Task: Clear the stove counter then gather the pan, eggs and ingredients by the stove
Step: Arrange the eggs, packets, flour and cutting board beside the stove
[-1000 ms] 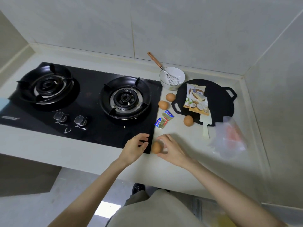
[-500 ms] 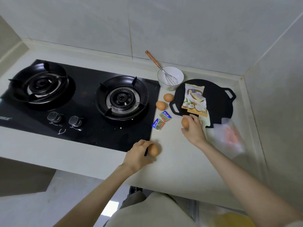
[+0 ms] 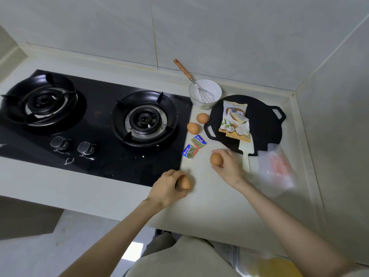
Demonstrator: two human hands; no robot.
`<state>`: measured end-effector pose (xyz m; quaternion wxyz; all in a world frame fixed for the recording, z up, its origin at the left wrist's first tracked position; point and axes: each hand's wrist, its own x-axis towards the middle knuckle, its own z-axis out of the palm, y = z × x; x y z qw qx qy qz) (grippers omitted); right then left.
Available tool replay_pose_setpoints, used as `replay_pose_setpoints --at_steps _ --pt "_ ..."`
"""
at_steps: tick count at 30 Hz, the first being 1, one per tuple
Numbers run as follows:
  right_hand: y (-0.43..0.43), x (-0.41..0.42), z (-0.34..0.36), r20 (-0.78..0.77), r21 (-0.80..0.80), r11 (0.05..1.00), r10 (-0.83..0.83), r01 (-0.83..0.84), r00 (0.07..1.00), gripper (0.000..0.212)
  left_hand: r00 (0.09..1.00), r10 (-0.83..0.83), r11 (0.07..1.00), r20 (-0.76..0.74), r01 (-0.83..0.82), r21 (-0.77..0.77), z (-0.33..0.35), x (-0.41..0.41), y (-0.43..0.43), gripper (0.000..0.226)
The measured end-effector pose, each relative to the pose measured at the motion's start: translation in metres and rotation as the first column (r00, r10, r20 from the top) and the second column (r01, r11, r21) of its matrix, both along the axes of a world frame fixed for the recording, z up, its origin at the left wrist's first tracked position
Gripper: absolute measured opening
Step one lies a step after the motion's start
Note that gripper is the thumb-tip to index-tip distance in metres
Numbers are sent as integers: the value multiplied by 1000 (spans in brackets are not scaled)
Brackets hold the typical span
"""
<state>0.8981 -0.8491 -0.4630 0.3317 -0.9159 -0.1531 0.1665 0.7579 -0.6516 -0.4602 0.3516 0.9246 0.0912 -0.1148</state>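
My left hand grips a brown egg on the counter by the stove's front right corner. A second brown egg is held in my right hand, just in front of the black two-handled pan. A food packet lies in the pan. Two more eggs sit left of the pan. Beside them lie two small butter packets. A white bowl with a whisk stands behind.
The black two-burner gas stove fills the left of the counter. A pale spatula lies at the pan's front edge. A clear plastic bag with something pink rests to the right. Tiled walls close off the back and right.
My left hand took over the egg at the stove corner. My right hand let go of it, reached to the egg by the pan, and has drawn it slightly towards me.
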Motion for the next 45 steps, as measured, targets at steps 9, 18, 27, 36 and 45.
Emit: replay_pose_setpoints --at_steps 9,18,27,36,45 --pt "12 -58 -2 -55 116 974 200 -193 978 45 998 -61 991 34 65 -116 -4 -2 8 53" --pt "22 -75 -9 -49 93 984 158 -153 986 47 991 -113 986 77 121 -111 -2 -1 17 54" --pt "23 -79 -9 -28 88 982 168 -165 985 51 987 -110 987 119 123 -106 -3 -3 19 57" --pt "20 -78 -2 -27 84 982 174 -171 984 48 990 -72 981 121 92 -170 -2 -5 20 63" --pt "13 -50 17 -31 112 993 51 -47 998 29 980 81 972 179 -38 -231 16 25 28 39"
